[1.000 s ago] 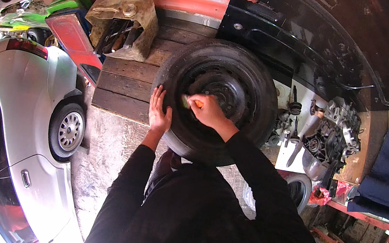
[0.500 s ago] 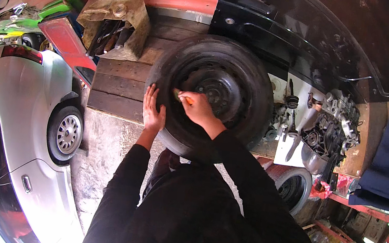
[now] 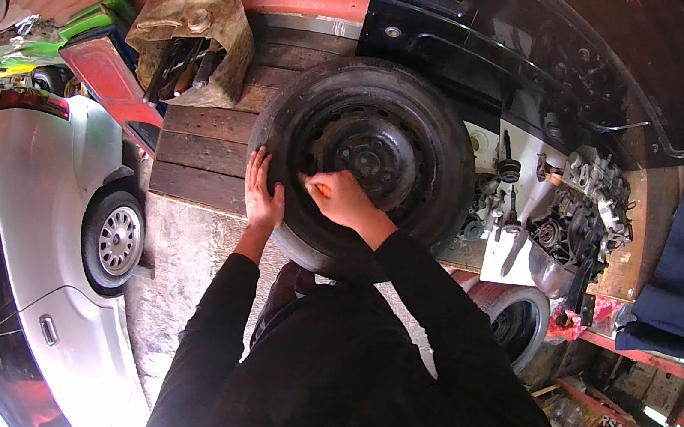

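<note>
A black tyre on a dark steel wheel (image 3: 366,165) lies flat on the wooden plank bench in front of me. My left hand (image 3: 263,196) rests on the tyre's left sidewall, fingers stretched out and thumb apart. Over the lower left of the wheel, my right hand (image 3: 347,206) is closed around a small orange-handled tool (image 3: 323,189). Its short tip points left, close to where the rim meets the tyre. Most of the tool is hidden in my fist, so its kind does not show.
A cut-open canister (image 3: 236,35) holding tools stands on the planks (image 3: 203,152). Right of the wheel are metal car parts and an engine (image 3: 573,227). Another tyre (image 3: 530,325) sits below them. A silver car (image 3: 53,175) is parked at left; a black panel (image 3: 469,32) stands behind.
My right hand has shifted slightly down along the rim's left edge with the orange-handled tool. My left hand stays against the sidewall. The whole view has moved a little.
</note>
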The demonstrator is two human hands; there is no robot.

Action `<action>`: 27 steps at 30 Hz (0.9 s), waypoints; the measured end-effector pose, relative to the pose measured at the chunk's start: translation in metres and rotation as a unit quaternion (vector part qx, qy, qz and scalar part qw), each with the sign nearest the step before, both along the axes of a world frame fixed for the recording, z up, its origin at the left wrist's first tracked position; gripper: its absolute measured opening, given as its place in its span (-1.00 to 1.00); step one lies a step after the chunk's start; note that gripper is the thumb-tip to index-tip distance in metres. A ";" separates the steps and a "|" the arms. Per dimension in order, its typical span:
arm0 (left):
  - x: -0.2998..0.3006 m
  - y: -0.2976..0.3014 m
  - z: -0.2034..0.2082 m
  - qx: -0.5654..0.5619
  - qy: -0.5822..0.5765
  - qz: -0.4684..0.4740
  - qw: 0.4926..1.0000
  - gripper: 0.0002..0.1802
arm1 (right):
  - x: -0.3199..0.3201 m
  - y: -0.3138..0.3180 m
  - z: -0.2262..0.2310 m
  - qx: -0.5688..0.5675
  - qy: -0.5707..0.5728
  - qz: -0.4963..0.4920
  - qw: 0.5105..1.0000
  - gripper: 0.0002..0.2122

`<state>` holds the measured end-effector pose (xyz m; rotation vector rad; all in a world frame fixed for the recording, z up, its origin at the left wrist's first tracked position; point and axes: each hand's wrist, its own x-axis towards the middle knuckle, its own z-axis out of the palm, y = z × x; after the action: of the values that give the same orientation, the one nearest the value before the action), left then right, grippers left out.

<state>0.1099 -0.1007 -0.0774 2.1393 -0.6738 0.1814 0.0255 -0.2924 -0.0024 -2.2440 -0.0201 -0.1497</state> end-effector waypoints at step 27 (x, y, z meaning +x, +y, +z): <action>0.000 0.001 -0.002 -0.002 -0.006 -0.005 1.000 -0.29 | -0.050 -0.012 0.014 0.105 0.071 0.031 0.991 -0.80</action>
<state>0.1100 -0.1001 -0.0789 2.1324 -0.6901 0.1893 -0.0248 -0.3045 0.0111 -2.0366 0.0035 0.0410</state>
